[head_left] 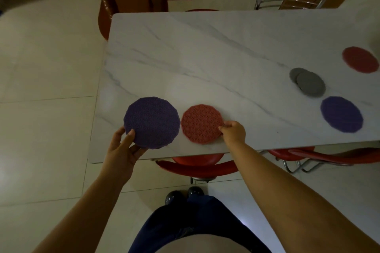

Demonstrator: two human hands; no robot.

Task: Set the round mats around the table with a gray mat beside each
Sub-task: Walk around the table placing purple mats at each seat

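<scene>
Purple mat [152, 122] | left hand [121, 150] grips near edge | red mat [201, 124] | right hand [234, 132] seemingly pinches right edge

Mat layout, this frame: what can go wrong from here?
1. The near purple mat, held by the left hand, sits close to the table's near edge. A loose release could drop it to the floor.
2. The right hand pinches the near red mat almost against the purple one, so sliding it may nudge the purple one.
3. The gray mats overlap far to the right. Grabbing one may drag the other.
</scene>
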